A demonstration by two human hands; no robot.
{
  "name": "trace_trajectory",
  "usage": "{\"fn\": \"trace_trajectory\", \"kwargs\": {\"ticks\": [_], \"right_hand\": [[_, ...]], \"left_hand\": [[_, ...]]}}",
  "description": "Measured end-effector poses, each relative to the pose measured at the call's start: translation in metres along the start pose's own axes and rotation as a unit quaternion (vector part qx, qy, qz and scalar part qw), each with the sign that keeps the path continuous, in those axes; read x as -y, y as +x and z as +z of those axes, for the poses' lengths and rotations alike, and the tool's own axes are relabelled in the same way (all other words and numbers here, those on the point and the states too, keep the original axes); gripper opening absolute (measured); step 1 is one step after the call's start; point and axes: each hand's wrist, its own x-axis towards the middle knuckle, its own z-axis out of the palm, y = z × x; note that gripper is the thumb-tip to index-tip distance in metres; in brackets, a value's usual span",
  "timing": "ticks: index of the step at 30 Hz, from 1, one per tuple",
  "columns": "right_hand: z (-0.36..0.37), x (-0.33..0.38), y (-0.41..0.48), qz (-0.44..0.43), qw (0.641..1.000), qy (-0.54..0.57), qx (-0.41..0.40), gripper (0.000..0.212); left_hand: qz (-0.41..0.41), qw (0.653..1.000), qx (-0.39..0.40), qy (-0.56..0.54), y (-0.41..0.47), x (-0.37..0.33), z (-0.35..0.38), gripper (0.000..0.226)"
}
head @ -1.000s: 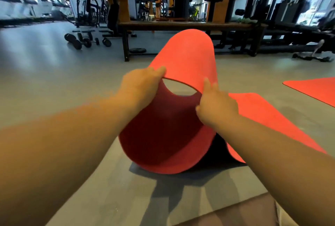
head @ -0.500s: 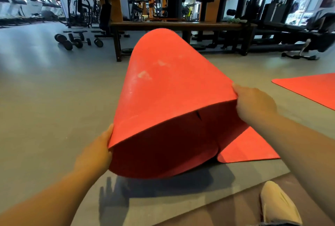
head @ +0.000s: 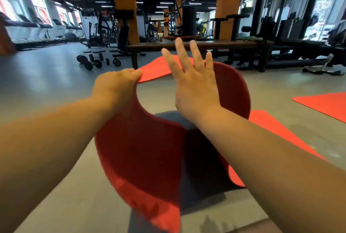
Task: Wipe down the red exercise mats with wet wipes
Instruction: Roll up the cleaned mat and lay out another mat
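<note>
A red exercise mat [head: 142,154] curls up off the grey floor in a big loop in front of me. My left hand [head: 116,86] grips its raised far edge at the left. My right hand [head: 194,83] is held up in front of the loop with its fingers spread and straight, holding nothing. Part of the same mat lies flat on the floor to the right, behind my right forearm. No wet wipe is in view.
A second red mat [head: 324,103] lies flat at the right edge. A long dark bench [head: 202,45] stands beyond the mat. Dumbbells [head: 93,60] lie on the floor at the back left. Gym machines line the back and right.
My right hand has let go of the mat and opened, fingers spread. My left hand has moved up and forward with the mat's edge, and the mat has flipped into an open loop.
</note>
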Motion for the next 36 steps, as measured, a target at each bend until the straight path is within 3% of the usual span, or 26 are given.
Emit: {"fn": "trace_trajectory", "kwargs": {"ticks": [3, 6, 9, 12, 14, 16, 18, 22, 28, 32, 36], "right_hand": [[-0.003, 0.01, 0.026, 0.016, 0.992, -0.05, 0.112, 0.047], [-0.008, 0.023, 0.041, -0.013, 0.991, -0.081, 0.103, 0.015], [-0.009, 0.047, 0.048, -0.035, 0.987, -0.099, 0.124, 0.019], [0.001, 0.059, 0.045, -0.001, 0.975, -0.111, 0.192, 0.024], [0.011, 0.07, 0.039, -0.001, 0.976, -0.102, 0.193, 0.029], [0.016, 0.08, 0.038, 0.002, 0.978, -0.081, 0.192, 0.033], [0.019, 0.088, 0.047, 0.008, 0.979, -0.078, 0.189, 0.035], [0.021, 0.091, 0.061, 0.058, 0.978, -0.078, 0.186, 0.022], [0.051, 0.105, 0.026, 0.094, 0.971, -0.019, 0.218, 0.034], [0.077, 0.105, -0.005, 0.079, 0.958, -0.034, 0.275, 0.061], [0.104, 0.141, -0.029, 0.001, 0.963, 0.005, 0.269, 0.062]], "left_hand": [[0.035, 0.999, -0.006, 0.022, 0.003, 0.017, -0.028, 0.052], [0.054, 0.997, -0.047, -0.013, -0.015, 0.038, -0.032, 0.04], [-0.062, 0.995, -0.021, -0.078, -0.051, 0.071, -0.021, 0.029], [-0.161, 0.976, 0.142, -0.03, -0.099, 0.113, 0.002, 0.034], [-0.197, 0.958, 0.207, -0.037, -0.127, 0.136, 0.014, 0.034], [-0.214, 0.955, 0.2, -0.054, -0.136, 0.148, 0.014, 0.024], [-0.235, 0.962, 0.128, -0.053, -0.122, 0.16, 0.002, 0.019], [-0.169, 0.985, -0.026, -0.008, -0.064, 0.185, -0.055, 0.016], [-0.04, 0.994, -0.094, 0.029, -0.045, 0.191, -0.069, 0.02], [0.033, 0.999, -0.027, 0.017, -0.09, 0.197, -0.012, 0.045], [-0.051, 0.979, 0.181, 0.071, -0.159, 0.211, 0.044, 0.06]]}}
